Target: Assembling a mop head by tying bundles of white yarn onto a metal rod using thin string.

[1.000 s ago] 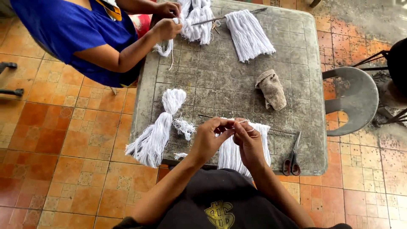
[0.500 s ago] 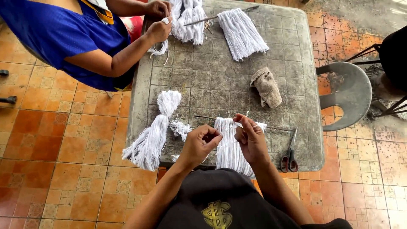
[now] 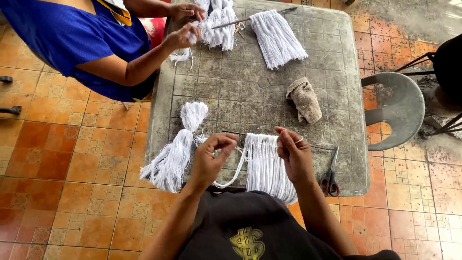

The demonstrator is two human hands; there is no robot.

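A flat bunch of white yarn strands hangs over the near edge of the grey table, strung along a thin stick. My left hand pinches a white strand at the bunch's left side. My right hand is at its right side, with a strand looped over a finger. A tied white yarn bundle lies left of my left hand, its ends hanging off the table edge.
Red-handled scissors lie right of my right hand. A folded beige cloth sits mid-table. Across the table a person in a blue shirt handles more white yarn, beside another yarn bunch. A grey plastic chair stands right.
My hands have moved apart, left hand to the left and right hand to the right, drawing a strand out along the top of the bunch. The other person keeps working their yarn.
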